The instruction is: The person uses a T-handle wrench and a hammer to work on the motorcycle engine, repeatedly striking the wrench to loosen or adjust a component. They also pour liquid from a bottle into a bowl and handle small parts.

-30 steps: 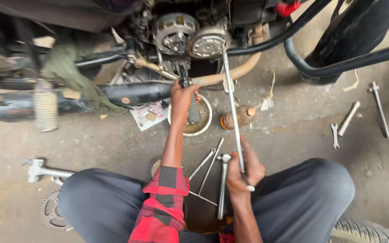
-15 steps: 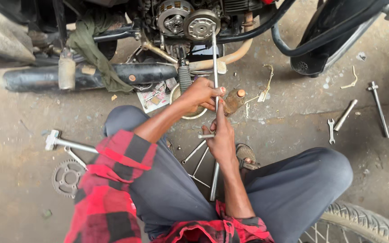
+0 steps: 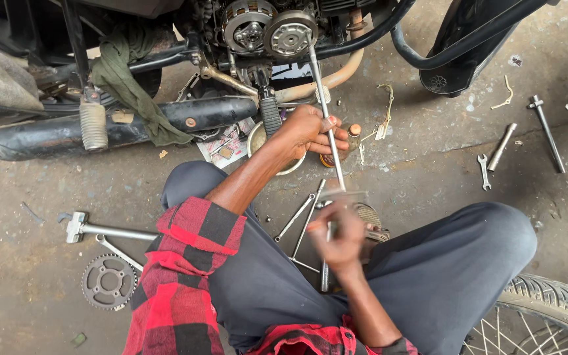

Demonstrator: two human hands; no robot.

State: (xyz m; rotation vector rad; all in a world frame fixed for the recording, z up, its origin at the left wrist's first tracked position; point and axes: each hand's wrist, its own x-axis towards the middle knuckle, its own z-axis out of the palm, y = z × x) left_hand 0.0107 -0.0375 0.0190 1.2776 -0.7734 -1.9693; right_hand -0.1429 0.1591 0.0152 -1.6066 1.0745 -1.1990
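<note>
Steel, long and thin: one rod-shaped tool [image 3: 324, 112], slanting from the round clutch assembly [image 3: 290, 34] on the far engine down toward us. Head view, the only one we have.

Our left hand [image 3: 307, 131] is closed around the rod at mid-length, fingers wrapped fully. Our right hand [image 3: 340, 233] sits at the rod's near end by its cross handle; it is blurred, so we cannot tell how tightly it grips.

Near, between our knees: loose spanners [image 3: 304, 223] on the concrete floor [image 3: 428, 164], crowding the room under the right hand.

Left: a T-handled wrench [image 3: 100, 229] and a sprocket [image 3: 108, 283], well apart from both hands.

Right: a socket bar [image 3: 547, 135], a tube spanner [image 3: 501, 146] and a small wrench [image 3: 484, 171], with bare concrete between them and our knee.

Far: exhaust pipe [image 3: 119, 128], just left of the left hand. Near right edge: a spoked tyre [image 3: 547, 306].
</note>
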